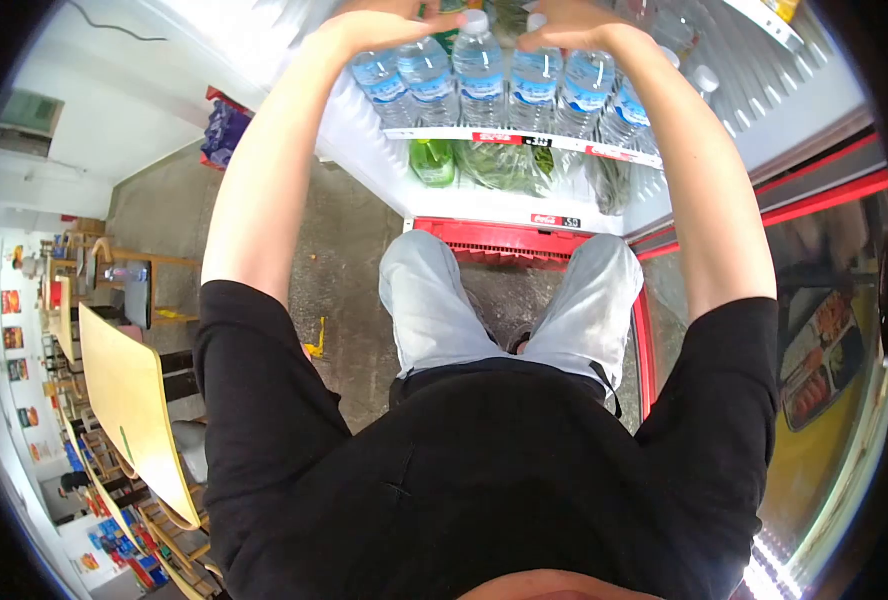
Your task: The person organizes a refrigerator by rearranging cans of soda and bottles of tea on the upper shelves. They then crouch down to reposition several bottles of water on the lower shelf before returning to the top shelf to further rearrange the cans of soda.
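Clear water bottles with blue labels stand in a row on the upper shelf of an open fridge. My left hand [396, 24] is over the left end of the row, its thumb stretched towards the cap of a middle bottle [478, 70]; its other fingers are partly cut off by the top edge. My right hand [576, 26] is at the neck of the water bottle [535, 80] just right of it, thumb across the neck and cap between thumb and forefinger. Its remaining fingers are mostly hidden.
Below, the lower shelf holds a green bottle [432, 162] and bagged leafy greens [504, 165]. The fridge's glass door [764, 300] stands open on the right. My knees [424, 290] are close to the red fridge base [494, 240]. Wooden tables [129, 400] and chairs are on the left.
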